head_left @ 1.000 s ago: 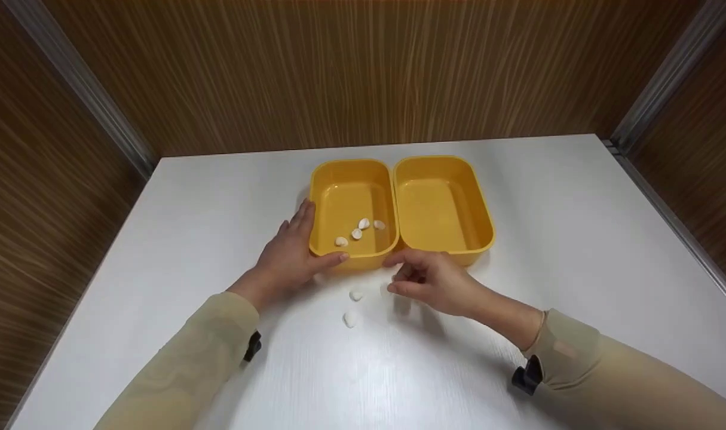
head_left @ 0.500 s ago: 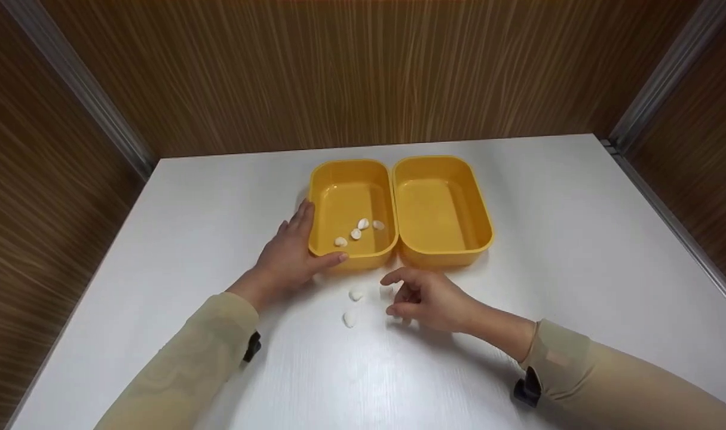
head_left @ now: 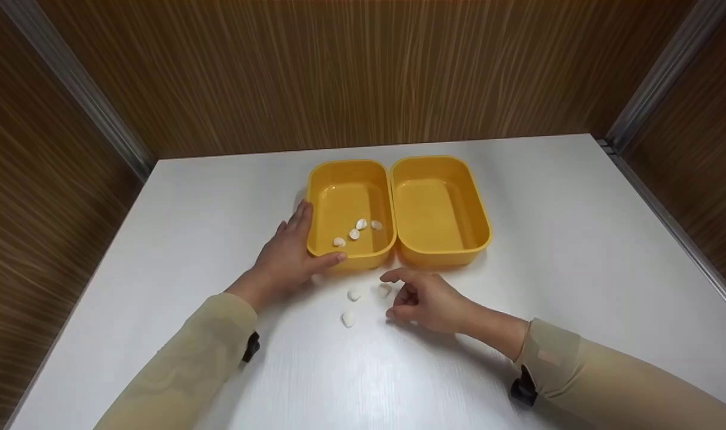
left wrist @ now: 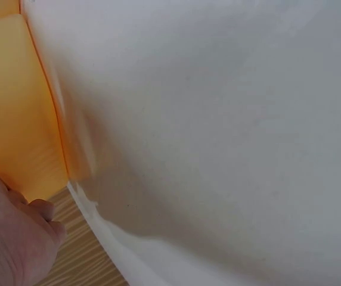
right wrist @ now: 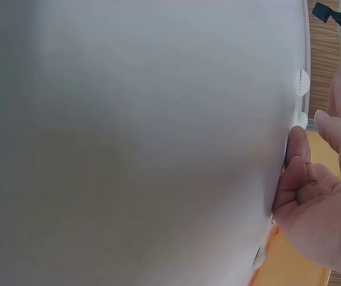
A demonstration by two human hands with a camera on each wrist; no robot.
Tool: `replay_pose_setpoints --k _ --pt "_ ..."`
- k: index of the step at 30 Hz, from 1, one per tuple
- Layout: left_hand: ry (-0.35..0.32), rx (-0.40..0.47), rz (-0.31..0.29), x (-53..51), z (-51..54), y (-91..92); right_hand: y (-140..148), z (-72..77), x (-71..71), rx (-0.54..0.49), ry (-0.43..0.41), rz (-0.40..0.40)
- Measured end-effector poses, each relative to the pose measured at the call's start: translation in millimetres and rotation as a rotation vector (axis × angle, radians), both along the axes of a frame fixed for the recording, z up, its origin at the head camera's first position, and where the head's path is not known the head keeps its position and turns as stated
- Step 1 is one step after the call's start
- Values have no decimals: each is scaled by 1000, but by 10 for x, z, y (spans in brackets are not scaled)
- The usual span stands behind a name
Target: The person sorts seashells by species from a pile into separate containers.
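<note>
My left hand (head_left: pixel 284 255) lies along the left wall of the left yellow container (head_left: pixel 351 263), its fingers straight and its thumb at the front rim. Inside that container are several small white shell-like pieces (head_left: pixel 361 224). In front of the containers, my right hand (head_left: pixel 435 301) holds its index finger and thumb apart beside a white piece (head_left: pixel 385 290); the other fingers are curled, and nothing shows in its grasp. Two more white pieces, one (head_left: pixel 354 295) behind the other (head_left: pixel 348 319), lie on the table between the hands. The left wrist view shows the left hand (left wrist: pixel 18 232) against the yellow wall (left wrist: pixel 24 107).
A second yellow container (head_left: pixel 443 259) stands directly right of the first, with nothing visible inside. Both are on a white table (head_left: pixel 219 203), enclosed by brown wood-grain panels (head_left: pixel 363 71) at the back and sides.
From the front of the containers, my right hand has come back toward the near edge, and the white piece beside its index finger now shows more clearly. My left hand has stayed in place.
</note>
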State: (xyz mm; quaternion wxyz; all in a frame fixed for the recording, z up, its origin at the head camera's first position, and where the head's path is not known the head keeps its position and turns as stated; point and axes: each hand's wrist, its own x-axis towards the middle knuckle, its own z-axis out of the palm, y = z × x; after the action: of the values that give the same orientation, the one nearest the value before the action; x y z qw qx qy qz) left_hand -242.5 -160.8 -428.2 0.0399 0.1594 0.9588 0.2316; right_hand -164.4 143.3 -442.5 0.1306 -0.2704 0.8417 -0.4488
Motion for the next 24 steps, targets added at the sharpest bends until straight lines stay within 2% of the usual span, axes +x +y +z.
replay_pose_setpoints --k 12,24 --pt "-8 2 -1 14 4 -3 -43 -19 -11 46 57 -26" --pt "-7 2 -5 -6 -10 0 -58 -35 -22 76 55 -48"
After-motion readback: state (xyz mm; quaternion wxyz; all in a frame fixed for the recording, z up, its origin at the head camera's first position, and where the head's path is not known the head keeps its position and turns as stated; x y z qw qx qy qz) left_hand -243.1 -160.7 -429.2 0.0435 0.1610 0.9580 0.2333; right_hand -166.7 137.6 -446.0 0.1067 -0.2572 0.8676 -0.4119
